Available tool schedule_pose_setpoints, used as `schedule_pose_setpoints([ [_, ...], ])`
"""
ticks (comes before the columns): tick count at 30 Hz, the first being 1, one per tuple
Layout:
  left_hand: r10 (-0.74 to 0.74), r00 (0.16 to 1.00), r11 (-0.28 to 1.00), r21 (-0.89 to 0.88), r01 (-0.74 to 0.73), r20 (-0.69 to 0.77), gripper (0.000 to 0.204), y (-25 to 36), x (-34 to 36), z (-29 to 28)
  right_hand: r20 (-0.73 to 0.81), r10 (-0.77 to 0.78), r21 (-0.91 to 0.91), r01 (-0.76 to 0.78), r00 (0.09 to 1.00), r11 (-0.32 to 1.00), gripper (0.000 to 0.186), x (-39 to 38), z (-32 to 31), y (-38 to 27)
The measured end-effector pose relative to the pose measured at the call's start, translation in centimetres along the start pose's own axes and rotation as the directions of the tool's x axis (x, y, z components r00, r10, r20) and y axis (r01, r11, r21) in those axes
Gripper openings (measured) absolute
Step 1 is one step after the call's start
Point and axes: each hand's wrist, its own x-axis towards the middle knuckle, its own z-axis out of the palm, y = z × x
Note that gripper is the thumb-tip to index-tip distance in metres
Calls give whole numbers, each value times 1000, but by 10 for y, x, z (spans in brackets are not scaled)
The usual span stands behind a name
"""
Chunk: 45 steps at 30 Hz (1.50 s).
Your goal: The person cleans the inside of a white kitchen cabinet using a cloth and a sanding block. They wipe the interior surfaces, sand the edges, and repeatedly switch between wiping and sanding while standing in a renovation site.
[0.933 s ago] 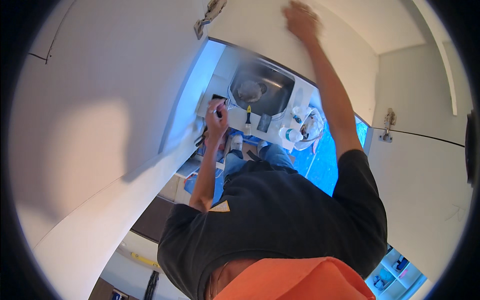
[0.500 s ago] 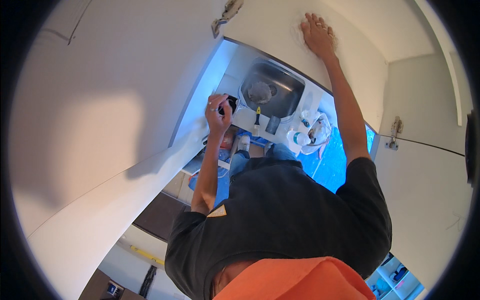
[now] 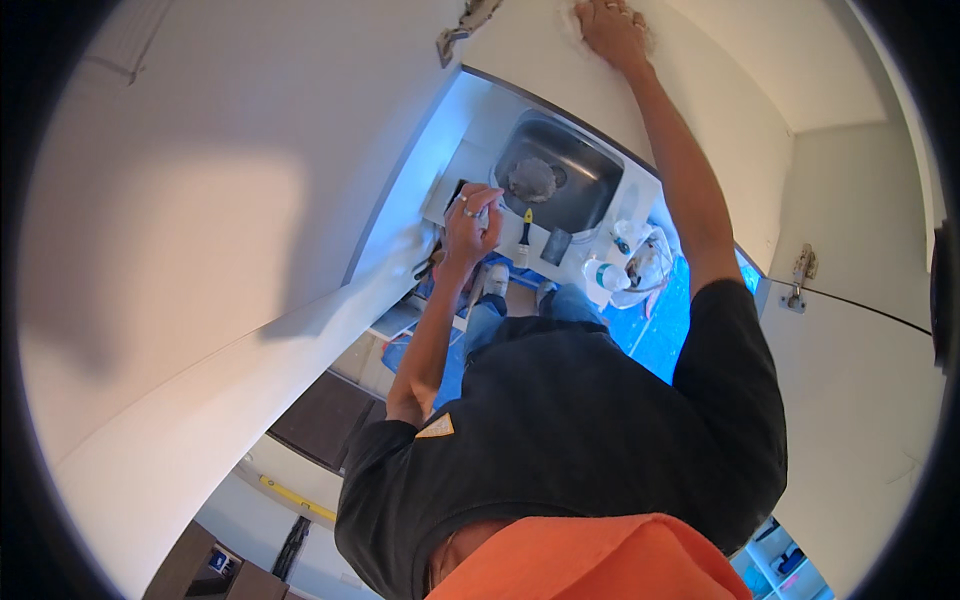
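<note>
We judge the step in hand to be work on the white panel (image 3: 540, 50) at the top of the frame. The right hand (image 3: 612, 30) lies open and flat against it, fingers spread. The left hand (image 3: 475, 225), centre frame, is closed on a small thing (image 3: 484, 208); we cannot tell what it is. It hangs over the white tabletop (image 3: 450, 190), just left of the steel sink (image 3: 585, 165), which holds a grey lump (image 3: 532, 180).

Any next move calls for a steady brace from the right hand and a firm pinch by the left.

A yellow-and-black scraper (image 3: 525, 232) lies below the sink. Right of it is a crumpled white bag (image 3: 645, 262) on blue floor sheeting (image 3: 690, 325). A small pale triangular label (image 3: 437, 427) sits on the black sleeve, lower centre.
</note>
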Motion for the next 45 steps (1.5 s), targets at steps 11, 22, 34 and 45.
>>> schedule_pose_setpoints([
  [11, 207, 977, 975, -89, -201, 56, 35, 24, 53, 32, 326, -270, -172, 337, 906, 926, 54, 8, -11, -28],
  [22, 70, 964, 997, 5, -74, 255, 32, 35, -20, 42, 153, -592, 4, 599, 791, 801, 40, -39, -30, -48],
  [34, -74, 993, 997, 10, 73, 93, 33, 26, -41, -8, 377, -488, -77, 552, 787, 831, 47, -16, -22, -42],
  [45, -190, 978, 981, -24, 192, 83, 31, 1, -55, -23, 175, -214, -46, 225, 961, 973, 53, -147, -73, -35],
])
